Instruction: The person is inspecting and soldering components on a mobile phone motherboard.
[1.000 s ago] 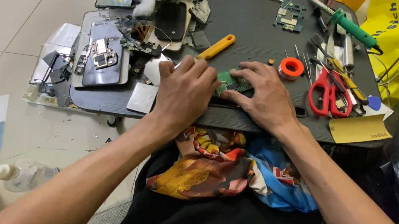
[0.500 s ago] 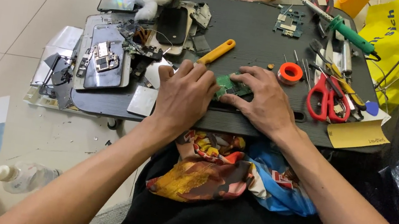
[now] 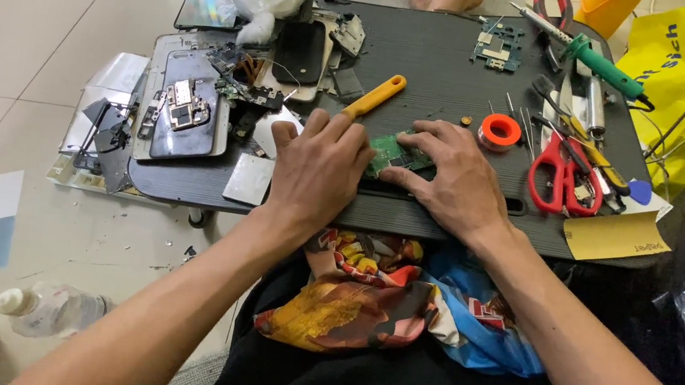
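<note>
Pressing down with both hands, I hold a small green circuit board [image 3: 399, 152] on the dark work tray [image 3: 437, 61]. My left hand [image 3: 317, 168] lies curled beside it, fingers together; my right hand [image 3: 453, 179] covers its right end, fingertips pinning it flat. Just behind lie a yellow-handled tool [image 3: 374, 95] and red scissors [image 3: 562, 172].

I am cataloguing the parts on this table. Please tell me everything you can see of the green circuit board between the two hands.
The circuit board is small, flat and green, with tiny components on its face. It lies flat near the front edge of the dark table. Only its middle shows: the left hand covers its left end, and the right hand presses fingers on its right side. A yellow-handled tool lies just behind it; whether they touch is unclear.
</note>
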